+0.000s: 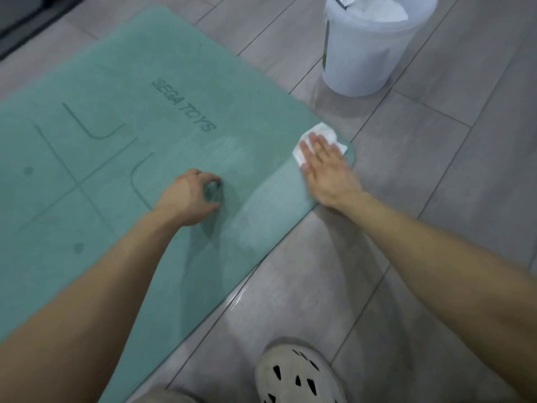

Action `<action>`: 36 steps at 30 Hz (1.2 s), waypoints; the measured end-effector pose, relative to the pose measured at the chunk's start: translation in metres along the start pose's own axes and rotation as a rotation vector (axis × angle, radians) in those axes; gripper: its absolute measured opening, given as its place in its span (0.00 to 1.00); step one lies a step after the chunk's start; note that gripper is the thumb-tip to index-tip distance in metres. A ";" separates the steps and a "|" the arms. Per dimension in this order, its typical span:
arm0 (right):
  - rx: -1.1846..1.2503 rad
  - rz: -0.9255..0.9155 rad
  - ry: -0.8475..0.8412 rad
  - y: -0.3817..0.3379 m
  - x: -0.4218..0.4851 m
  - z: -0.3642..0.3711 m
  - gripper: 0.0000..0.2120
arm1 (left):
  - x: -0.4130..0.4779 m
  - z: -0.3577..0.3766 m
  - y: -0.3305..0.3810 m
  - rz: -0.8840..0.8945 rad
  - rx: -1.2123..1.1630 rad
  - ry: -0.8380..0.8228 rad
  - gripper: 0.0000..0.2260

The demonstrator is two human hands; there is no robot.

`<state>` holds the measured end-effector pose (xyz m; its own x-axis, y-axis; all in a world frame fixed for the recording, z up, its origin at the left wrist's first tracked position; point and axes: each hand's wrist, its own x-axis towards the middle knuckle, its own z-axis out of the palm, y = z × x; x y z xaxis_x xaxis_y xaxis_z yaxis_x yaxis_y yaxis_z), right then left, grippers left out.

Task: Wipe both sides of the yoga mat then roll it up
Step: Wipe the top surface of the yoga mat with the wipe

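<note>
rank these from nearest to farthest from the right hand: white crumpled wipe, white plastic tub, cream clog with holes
1. White crumpled wipe: pressed under the right hand, at the corner of the teal yoga mat.
2. White plastic tub: on the grey tiled floor beyond the hand, off the mat.
3. Cream clog with holes: at the bottom of the view, clearly farthest.

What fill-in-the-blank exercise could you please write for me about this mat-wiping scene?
The right hand lies flat on the ____ wipe.
The yoga mat reads "SEGA ____".
The left hand rests its curled fingertips on the ____.
Missing words: white, TOYS, mat.
</note>
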<state>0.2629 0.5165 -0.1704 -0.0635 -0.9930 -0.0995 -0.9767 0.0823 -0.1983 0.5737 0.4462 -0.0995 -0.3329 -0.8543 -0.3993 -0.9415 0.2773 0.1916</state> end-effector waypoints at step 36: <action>0.037 -0.515 -0.028 -0.151 0.000 0.026 0.31 | 0.045 0.047 -0.062 -0.178 -0.023 0.384 0.22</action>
<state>0.4155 0.5058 -0.1658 0.4301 -0.9028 -0.0059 -0.8718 -0.4136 -0.2625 0.6142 0.4117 -0.1715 -0.1171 -0.9910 -0.0654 -0.9797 0.1044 0.1711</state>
